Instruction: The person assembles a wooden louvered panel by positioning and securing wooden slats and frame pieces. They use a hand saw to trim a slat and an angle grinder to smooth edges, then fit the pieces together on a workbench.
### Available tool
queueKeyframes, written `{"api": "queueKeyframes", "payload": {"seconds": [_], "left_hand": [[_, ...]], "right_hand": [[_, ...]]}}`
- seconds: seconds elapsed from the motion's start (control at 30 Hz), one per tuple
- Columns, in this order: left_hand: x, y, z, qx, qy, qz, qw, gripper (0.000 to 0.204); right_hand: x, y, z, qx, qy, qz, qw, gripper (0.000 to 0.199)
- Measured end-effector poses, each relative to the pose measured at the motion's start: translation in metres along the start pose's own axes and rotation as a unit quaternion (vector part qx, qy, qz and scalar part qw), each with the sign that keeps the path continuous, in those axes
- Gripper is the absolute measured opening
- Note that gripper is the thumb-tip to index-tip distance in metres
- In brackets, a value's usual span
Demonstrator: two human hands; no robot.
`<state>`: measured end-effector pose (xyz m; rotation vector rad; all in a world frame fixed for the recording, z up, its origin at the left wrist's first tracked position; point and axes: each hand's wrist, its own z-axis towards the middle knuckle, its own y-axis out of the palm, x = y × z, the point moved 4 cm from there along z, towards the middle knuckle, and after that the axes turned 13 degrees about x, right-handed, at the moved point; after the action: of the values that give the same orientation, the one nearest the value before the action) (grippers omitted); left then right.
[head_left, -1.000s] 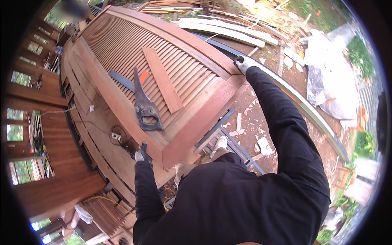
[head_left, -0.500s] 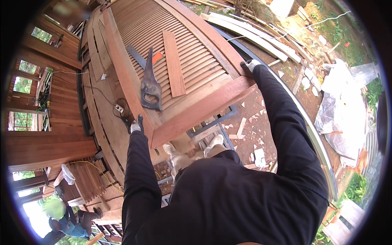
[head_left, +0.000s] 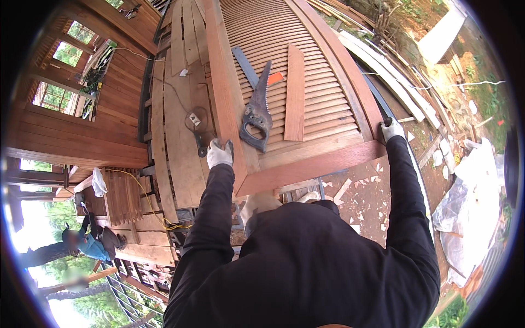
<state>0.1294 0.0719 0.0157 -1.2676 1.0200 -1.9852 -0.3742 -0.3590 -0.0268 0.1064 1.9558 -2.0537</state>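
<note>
A large louvered wooden panel (head_left: 314, 156) with a reddish-brown frame stretches away in front of me. My left hand (head_left: 220, 153), in a white glove with dark fingertips, is closed on its left side rail near the close corner. At the right corner my right hand (head_left: 391, 129), gloved alike, grips the frame's edge; some of its fingers are hidden. On the slats lies a handsaw (head_left: 257, 117) with a worn dark handle. Its blade crosses a blue-grey flat blade (head_left: 245, 65) beside an orange piece (head_left: 275, 78). A loose wooden strip (head_left: 295, 93) rests to their right.
Left of the panel, a power outlet box (head_left: 194, 117) with a cord lies on a plank deck (head_left: 180, 147). A person in blue (head_left: 94, 247) is at the lower left. Long boards (head_left: 383, 76) and plastic sheeting (head_left: 467, 199) lie on the right; wood scraps (head_left: 343, 191) litter the ground.
My view has shifted, so the panel and tools appear farther right. My left hand has turned on the rail, showing more of its back. My right hand stays at the right corner.
</note>
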Motion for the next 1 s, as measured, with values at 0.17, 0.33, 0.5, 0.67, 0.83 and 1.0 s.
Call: {"api": "queueKeyframes", "payload": {"seconds": [0.17, 0.33, 0.5, 0.67, 0.83, 1.0], "left_hand": [[0.079, 0.016, 0.049, -0.075, 0.076, -0.122, 0.987, 0.054], [0.129, 0.087, 0.091, -0.202, 0.135, 0.085, 0.966, 0.069], [0.102, 0.144, 0.110, -0.290, 0.076, -0.029, 0.954, 0.046], [0.075, 0.089, 0.090, -0.273, -0.006, -0.320, 0.907, 0.020], [-0.006, 0.011, 0.059, -0.233, -0.165, -0.494, 0.822, 0.010], [-0.065, -0.047, 0.010, -0.216, -0.386, -0.554, 0.705, 0.014]], "right_hand": [[-0.094, -0.058, -0.067, 0.162, -0.072, 0.131, 0.975, 0.041], [-0.161, -0.063, -0.168, 0.180, -0.116, 0.231, 0.949, 0.032], [-0.206, -0.035, -0.228, 0.099, -0.128, 0.240, 0.957, 0.035], [-0.297, -0.031, -0.177, 0.066, -0.169, 0.276, 0.944, 0.026], [-0.430, 0.005, -0.107, 0.003, -0.313, 0.150, 0.938, 0.048], [-0.485, 0.059, -0.059, -0.035, -0.342, -0.107, 0.933, 0.083]]}}
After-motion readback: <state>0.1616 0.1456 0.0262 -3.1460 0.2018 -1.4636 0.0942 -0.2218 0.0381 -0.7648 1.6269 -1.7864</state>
